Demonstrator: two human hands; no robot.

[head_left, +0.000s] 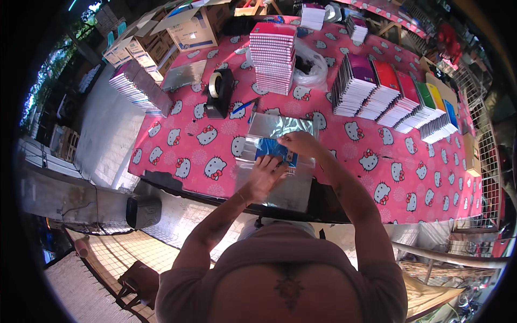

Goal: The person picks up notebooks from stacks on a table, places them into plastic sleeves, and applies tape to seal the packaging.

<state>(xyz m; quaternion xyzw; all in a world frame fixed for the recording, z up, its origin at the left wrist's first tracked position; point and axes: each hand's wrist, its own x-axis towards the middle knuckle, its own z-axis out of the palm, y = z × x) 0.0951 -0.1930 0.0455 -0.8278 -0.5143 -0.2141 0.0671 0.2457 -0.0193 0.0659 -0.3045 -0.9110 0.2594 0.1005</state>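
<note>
A small blue spiral notebook (275,145) lies on a stack of clear plastic sheets (293,196) at the table's near edge. My left hand (264,175) rests on the notebook's lower part, fingers spread and laid over its cover. At its upper right corner my right hand (299,143) has its fingers closed together; whether they pinch the cover or a clear film is too small to tell. Shiny plastic (285,126) extends beyond the notebook's far side. A blue pen (245,105) and a black tape dispenser (219,94) are to the left, past my hands.
A tall notebook stack (272,59) stands ahead, beside a clear plastic bag (312,64). Rows of coloured notebooks (388,97) fill the right side. At the left edge is another notebook stack (140,89); cardboard boxes (191,29) sit behind. A pink patterned cloth (344,167) covers the table.
</note>
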